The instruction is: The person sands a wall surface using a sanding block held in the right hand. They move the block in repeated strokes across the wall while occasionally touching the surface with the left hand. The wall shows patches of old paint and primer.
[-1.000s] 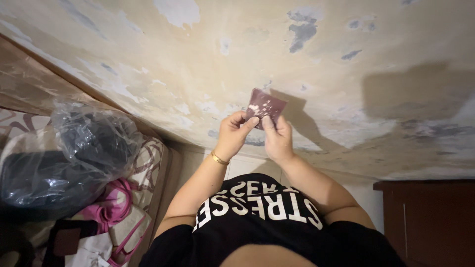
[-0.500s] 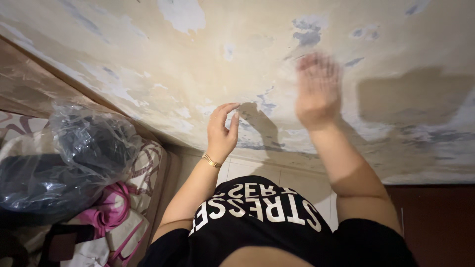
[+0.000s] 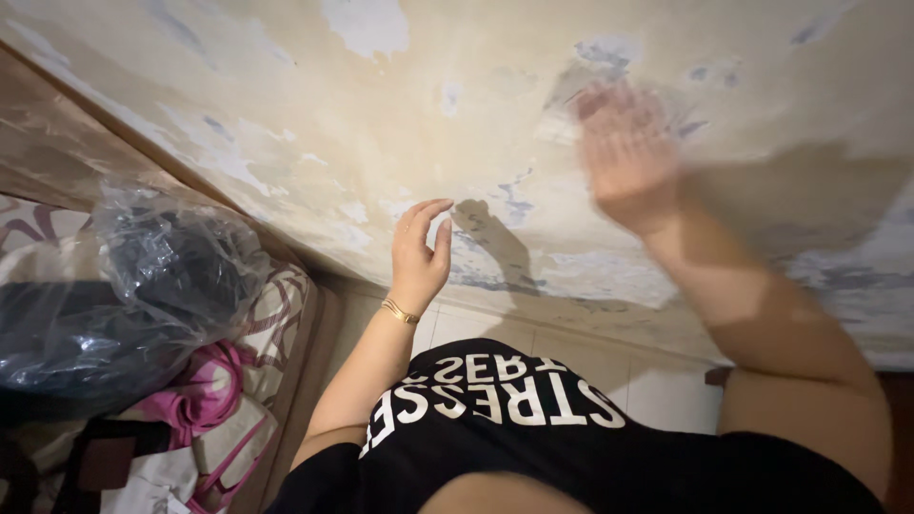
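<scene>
Pressed right hand [image 3: 628, 157] to flaking wall [image 3: 333, 124] at one o'clock, blurred; fingers spread, any hold impossible to tell. Kept left hand [image 3: 419, 252] open, empty, at its eight o'clock. Could well shed flakes faceward, or skid on crumbling paint.

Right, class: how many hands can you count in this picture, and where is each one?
2. The left hand is raised, fingers loosely open, close to the patchy wall; the right hand, blurred, is higher up against that wall.
</scene>
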